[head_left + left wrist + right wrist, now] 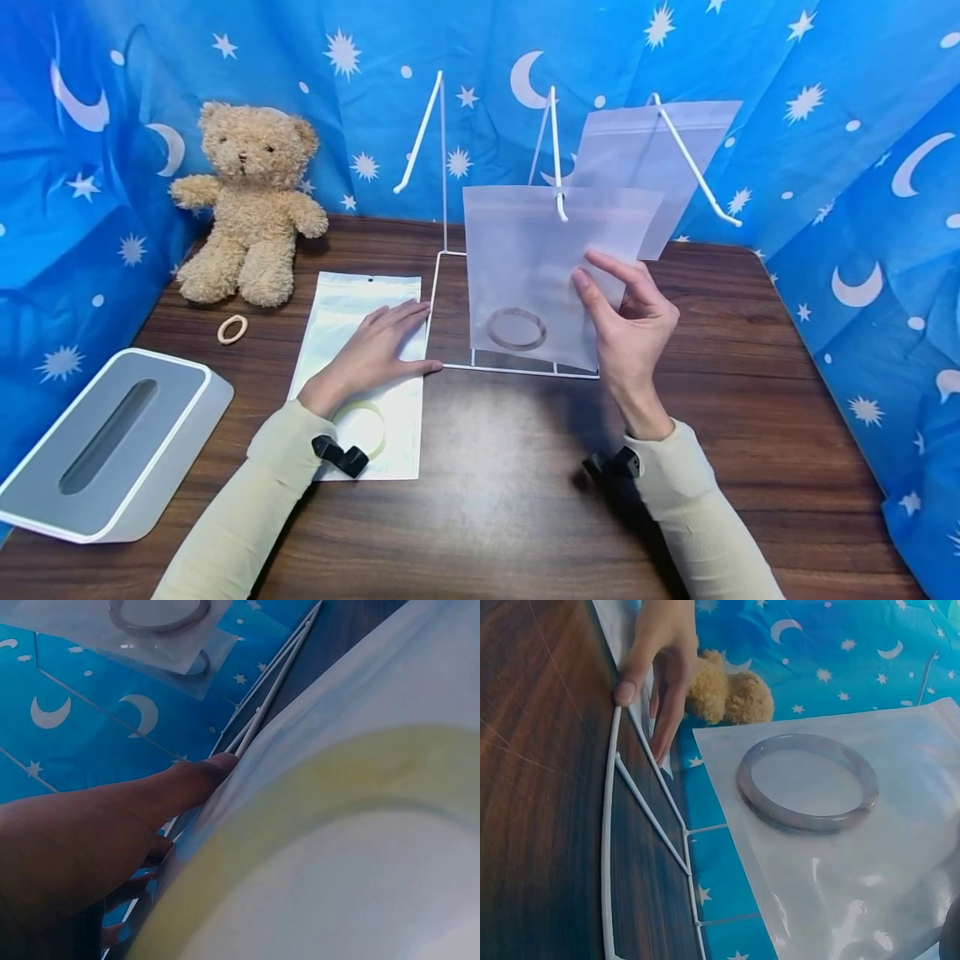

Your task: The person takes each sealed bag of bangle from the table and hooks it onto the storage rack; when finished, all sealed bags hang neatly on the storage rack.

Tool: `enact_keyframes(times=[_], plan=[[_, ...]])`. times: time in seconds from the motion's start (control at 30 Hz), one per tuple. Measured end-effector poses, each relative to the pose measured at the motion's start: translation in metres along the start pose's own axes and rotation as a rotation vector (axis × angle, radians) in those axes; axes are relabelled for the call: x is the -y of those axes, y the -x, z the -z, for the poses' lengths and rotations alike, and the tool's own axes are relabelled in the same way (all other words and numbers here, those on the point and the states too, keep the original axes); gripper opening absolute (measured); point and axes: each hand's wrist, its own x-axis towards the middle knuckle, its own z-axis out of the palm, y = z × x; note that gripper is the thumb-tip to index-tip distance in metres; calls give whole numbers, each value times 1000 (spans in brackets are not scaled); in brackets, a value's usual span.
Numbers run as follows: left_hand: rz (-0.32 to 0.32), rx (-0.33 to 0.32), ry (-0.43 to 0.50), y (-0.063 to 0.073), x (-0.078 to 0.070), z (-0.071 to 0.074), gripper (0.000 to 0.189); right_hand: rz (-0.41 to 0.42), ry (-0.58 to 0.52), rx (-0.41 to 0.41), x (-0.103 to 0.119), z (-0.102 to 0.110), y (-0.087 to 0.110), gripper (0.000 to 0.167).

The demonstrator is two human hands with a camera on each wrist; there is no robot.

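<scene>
A frosted zip bag [540,250] hangs from the middle hook of a white wire rack [517,372]. Inside it, low down, lies a grey-brown bangle [866,787]. My right hand [633,329] is at the bag's right side, thumb and index fingertips apart against its front; the other fingers are partly hidden. My left hand [378,346] rests at the rack's front left corner, its thumb on the wire and its fingers extended along the side. Under that hand and wrist lies a white bag [318,333] with a yellow-green bangle [330,780] inside.
Another frosted bag [622,146] hangs on the rack's right hook, behind the first. A teddy bear [251,208] sits at the back left, with a small wooden ring [223,332] before it. A grey and white tissue box [176,433] stands at the left edge.
</scene>
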Motion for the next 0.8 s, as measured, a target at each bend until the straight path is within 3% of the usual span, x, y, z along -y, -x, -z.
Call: enact_keyframes(times=[0.33, 0.8], plan=[[-3, -10, -22, 0, -1, 0, 94, -21, -29, 4, -16, -4, -9, 24], [-15, -19, -28, 1, 0, 2, 94, -124, -98, -10, -46, -15, -33, 26]])
